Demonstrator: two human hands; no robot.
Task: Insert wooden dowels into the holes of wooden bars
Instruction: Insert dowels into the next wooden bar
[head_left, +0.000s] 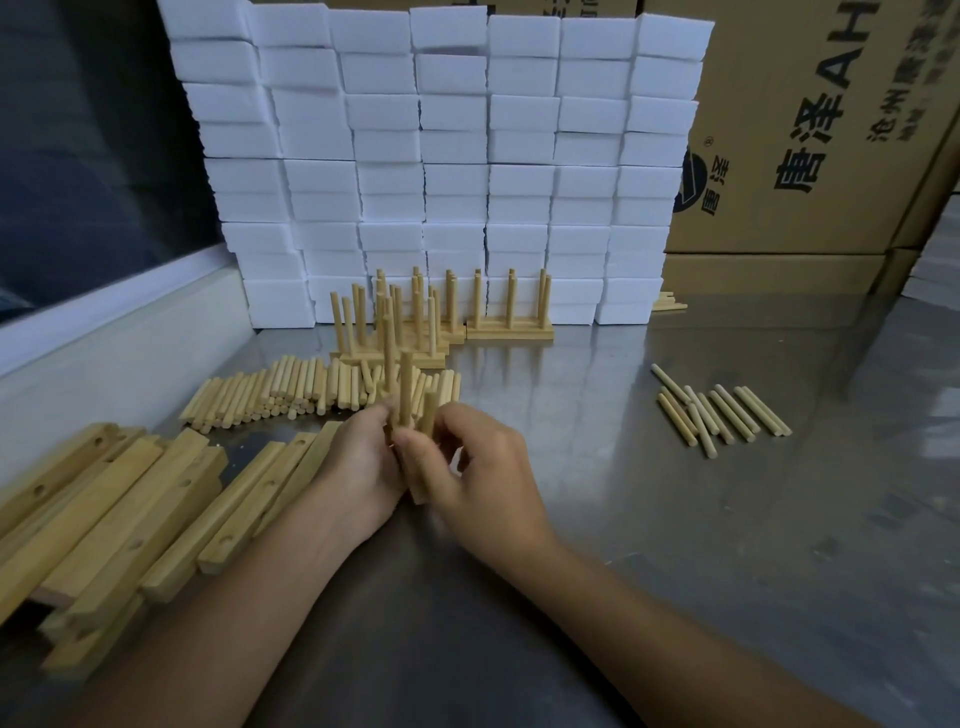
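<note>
At the middle of the steel table, my left hand (358, 467) grips a wooden bar (418, 486) held end-on between both hands. Several dowels (405, 389) stand upright out of that bar. My right hand (478, 467) pinches the nearest dowel (429, 415) at the bar. Just behind my hands lies a heap of loose dowels (291, 389). Empty bars with holes (130, 514) are piled at the left. Finished bars with upright dowels (511, 312) stand at the back.
A wall of stacked white foam blocks (441, 156) closes off the back of the table. Cardboard boxes (810, 130) stand at the right. A smaller group of loose dowels (722, 415) lies on the bare steel at the right.
</note>
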